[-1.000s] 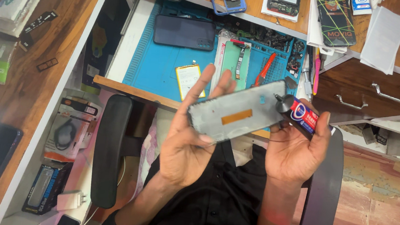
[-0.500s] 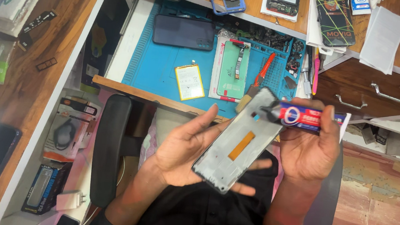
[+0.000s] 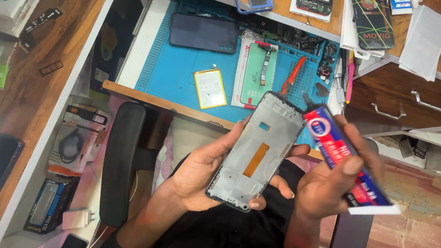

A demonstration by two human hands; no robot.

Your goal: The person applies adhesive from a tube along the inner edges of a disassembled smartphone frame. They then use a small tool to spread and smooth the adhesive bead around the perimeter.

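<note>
Over on the left, a wooden desk (image 3: 52,45) carries boxes and small dark parts, and a black chair armrest (image 3: 121,163) stands below it. Next comes the blue work mat (image 3: 177,67) with a dark phone (image 3: 203,32) lying flat, a yellow-edged battery (image 3: 210,88) nearer the person, and a pale green panel (image 3: 259,74) beside it. Above the person's lap, the left hand (image 3: 200,175) cradles a phone frame (image 3: 258,148) from beneath, fingers (image 3: 273,184) curled round its lower edge, the frame tilted with its top toward the mat. To the right, the right hand (image 3: 332,187) grips a red and blue glue tube (image 3: 345,161), its dark nozzle just beside the frame's upper right corner; whether they touch I cannot tell. Farther right sit wooden drawers (image 3: 419,99) with metal handles.
</note>
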